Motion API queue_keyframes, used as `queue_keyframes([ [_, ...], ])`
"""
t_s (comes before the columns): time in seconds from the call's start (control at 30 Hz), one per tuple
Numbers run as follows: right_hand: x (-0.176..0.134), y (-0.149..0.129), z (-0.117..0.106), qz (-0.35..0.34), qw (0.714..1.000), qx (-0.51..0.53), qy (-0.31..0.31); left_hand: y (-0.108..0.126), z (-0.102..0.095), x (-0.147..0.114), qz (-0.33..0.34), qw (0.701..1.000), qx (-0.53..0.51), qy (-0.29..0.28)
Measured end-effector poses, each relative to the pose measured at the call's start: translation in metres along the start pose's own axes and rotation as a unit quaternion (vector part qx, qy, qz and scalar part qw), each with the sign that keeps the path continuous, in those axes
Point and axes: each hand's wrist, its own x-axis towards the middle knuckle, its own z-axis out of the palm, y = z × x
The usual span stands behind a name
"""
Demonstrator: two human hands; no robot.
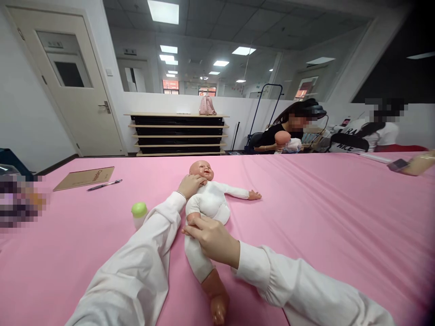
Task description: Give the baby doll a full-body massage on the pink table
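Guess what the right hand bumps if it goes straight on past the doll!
The right hand would probably bump the left sleeve first, though the sleeve's height is hard to tell.

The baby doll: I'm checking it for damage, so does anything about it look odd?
Only one foot of the baby doll shows, towards the camera; the other is out of sight, which looks lopsided. The right hand covers part of it, but no damage is visible.

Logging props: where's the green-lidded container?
In the head view, the green-lidded container stands left of centre on the pink cloth, beside the left sleeve.
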Motion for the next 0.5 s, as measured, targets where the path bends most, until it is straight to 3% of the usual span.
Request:
queue_keyframes([
  [0.07,-0.001,-0.001,-0.018,0.023,0.998,0.040,0.034,-0.001,-0.011,0.000,-0.025,1.000,-0.001,0.004],
  [0.2,-0.017,-0.008,-0.068,0.070,0.987,0.078,0.121,-0.012,-0.033,-0.008,-0.137,0.988,-0.044,0.056],
  [0.3,-0.048,-0.019,-0.091,0.115,0.981,0.084,0.135,-0.022,-0.032,-0.023,-0.213,0.961,-0.125,0.123],
  [0.4,-0.089,-0.036,-0.090,0.171,0.972,0.091,0.135,-0.030,-0.015,-0.043,-0.320,0.893,-0.201,0.245],
  [0.5,-0.128,-0.052,-0.075,0.215,0.966,0.079,0.123,-0.040,0.006,-0.063,-0.446,0.786,-0.239,0.356],
])
